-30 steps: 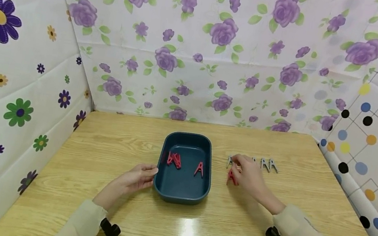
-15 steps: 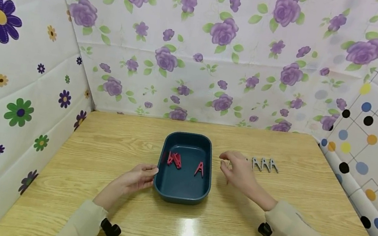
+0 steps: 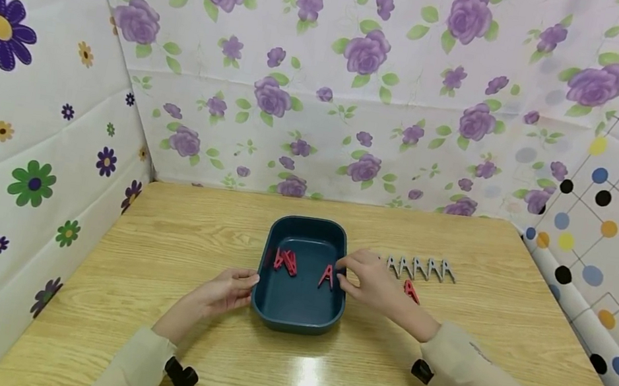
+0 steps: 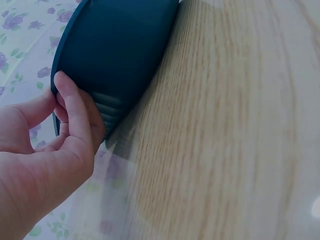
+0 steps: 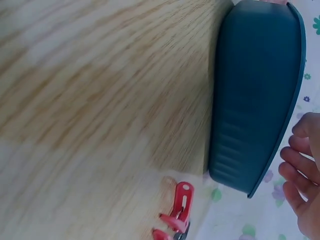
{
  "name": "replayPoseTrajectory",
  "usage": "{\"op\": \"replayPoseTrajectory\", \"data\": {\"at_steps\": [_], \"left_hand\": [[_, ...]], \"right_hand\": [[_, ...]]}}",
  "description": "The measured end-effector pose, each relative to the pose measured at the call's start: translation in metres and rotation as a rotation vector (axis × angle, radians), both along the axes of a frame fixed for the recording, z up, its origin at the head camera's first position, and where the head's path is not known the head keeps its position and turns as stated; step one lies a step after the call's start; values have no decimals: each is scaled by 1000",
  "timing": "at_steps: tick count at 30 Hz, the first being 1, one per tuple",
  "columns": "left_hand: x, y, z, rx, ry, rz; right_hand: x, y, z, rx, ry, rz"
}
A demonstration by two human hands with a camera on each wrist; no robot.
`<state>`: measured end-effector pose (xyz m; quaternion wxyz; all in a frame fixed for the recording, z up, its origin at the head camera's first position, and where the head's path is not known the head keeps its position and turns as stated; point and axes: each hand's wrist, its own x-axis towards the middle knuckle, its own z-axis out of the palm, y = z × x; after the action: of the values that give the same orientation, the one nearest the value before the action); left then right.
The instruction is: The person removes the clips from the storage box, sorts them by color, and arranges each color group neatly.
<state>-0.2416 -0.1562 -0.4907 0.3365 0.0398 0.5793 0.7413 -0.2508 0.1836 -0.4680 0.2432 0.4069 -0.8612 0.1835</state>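
Note:
In the head view, my left hand grips the left rim of the dark teal tray, thumb at the rim; the left wrist view shows the fingers against the outer wall of the tray. My right hand is at the tray's right rim, thumb and forefinger apart and reaching over it. I cannot tell whether it holds anything. A red clothespin lies in the tray close to those fingertips. More red clothespins lie inside at the left. In the right wrist view, the fingers are bent beside the rim.
Behind the right hand a row of several grey clothespins lies on the wooden table. Another red clothespin lies in front of that row. Patterned cloths stand around the back and sides.
My right hand has moved left from the clothespins on the table to the tray's right rim, uncovering several grey clothespins and a red one. My left hand and the tray have stayed put.

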Motion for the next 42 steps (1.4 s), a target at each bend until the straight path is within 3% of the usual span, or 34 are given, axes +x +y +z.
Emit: {"op": "replayPoseTrajectory", "data": {"at_steps": [8,22,31,38,42], "left_hand": [[0,0,-1,-28,-5,9],[-1,1,-4,-51,15,13],[-2,2,-3,-12,15,-2],[-1,1,-3,-15,17,2],[-1,0,-4,-14,21,-3]], "right_hand": [[-4,-18,4,134,-98,47],[-3,-48,14,544,-254,-154],[-3,-56,16,579,-353,-132],[-8,-62,15,562,-446,-54],[-8,-65,12,553,-390,-74]]}}
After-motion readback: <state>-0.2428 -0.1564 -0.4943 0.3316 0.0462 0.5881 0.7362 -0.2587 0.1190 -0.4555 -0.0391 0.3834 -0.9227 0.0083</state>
